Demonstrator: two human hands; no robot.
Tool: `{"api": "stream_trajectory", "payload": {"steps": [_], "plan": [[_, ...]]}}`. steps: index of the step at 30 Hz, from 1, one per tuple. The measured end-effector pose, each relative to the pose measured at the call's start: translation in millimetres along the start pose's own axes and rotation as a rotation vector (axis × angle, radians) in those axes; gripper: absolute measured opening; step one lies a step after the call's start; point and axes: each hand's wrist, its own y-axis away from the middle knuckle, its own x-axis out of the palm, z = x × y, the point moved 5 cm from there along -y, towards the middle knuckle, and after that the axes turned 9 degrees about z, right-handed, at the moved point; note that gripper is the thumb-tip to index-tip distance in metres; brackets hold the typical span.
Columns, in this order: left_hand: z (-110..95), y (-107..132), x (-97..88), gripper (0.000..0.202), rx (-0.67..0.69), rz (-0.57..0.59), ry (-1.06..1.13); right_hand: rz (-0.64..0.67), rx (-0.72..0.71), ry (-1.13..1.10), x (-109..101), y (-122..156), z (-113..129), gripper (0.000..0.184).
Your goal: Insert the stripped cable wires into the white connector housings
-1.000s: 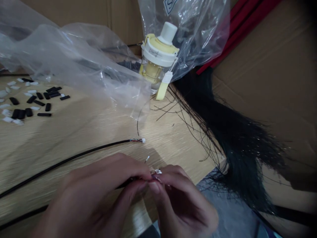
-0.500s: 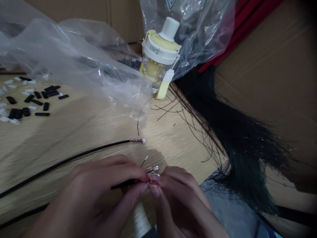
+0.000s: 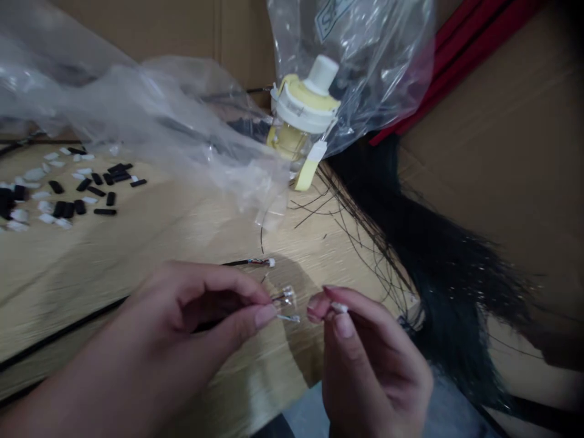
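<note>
My left hand (image 3: 214, 304) pinches a black cable near its end, mostly hidden by the fingers. Thin wires with shiny metal crimp terminals (image 3: 287, 296) stick out past the fingertips. To the right, my right hand (image 3: 369, 359) holds a small white connector housing (image 3: 339, 308) between thumb and fingers. A short gap separates the connector from the terminals. Behind my left hand lies another cable, whose coloured wires end in a white connector (image 3: 271, 263).
Black and white small sleeve pieces (image 3: 68, 209) lie scattered at the left. A clear plastic bag (image 3: 219, 152) and a yellow-and-white cup (image 3: 303, 106) stand at the back. A bundle of fine black wires (image 3: 401, 225) hangs over the table's right edge.
My hands have moved apart. The right hand has shifted right with the white connector now visible, and the terminals at my left fingertips show more fully. The camera view has shifted slightly.
</note>
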Motion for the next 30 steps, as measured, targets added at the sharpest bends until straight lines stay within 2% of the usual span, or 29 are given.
{"api": "stream_trajectory", "payload": {"steps": [3,7,12,16,19,22,24,27,30], "plan": [[-27,3,-14.4,0.001,0.024,-0.021,0.034,0.114,-0.039,-0.168,5,-17,21,0.026],[-72,14,-35.5,0.003,0.192,-0.049,-0.034,0.378,-0.088,-0.361,37,-45,68,0.017],[-114,48,-60.8,0.002,0.391,-0.191,-0.02,0.576,-0.249,-0.467,83,-60,143,0.022],[-140,80,-76.0,0.005,0.532,-0.217,0.032,0.668,-0.371,-0.498,115,-60,182,0.024],[-155,104,-87.1,0.008,0.634,-0.281,-0.017,0.669,-0.453,-0.491,133,-62,195,0.015],[-163,125,-98.1,0.01,0.658,-0.429,-0.075,0.652,-0.488,-0.564,146,-65,200,0.013],[-167,137,-102.0,0.012,0.691,-0.504,-0.085,0.692,-0.513,-0.623,154,-64,202,0.014],[-169,149,-101.7,0.007,0.762,-0.545,-0.095,0.755,-0.514,-0.685,163,-62,202,0.014],[-168,155,-98.1,0.006,0.837,-0.56,-0.121,0.8,-0.453,-0.705,169,-61,196,0.012]]}}
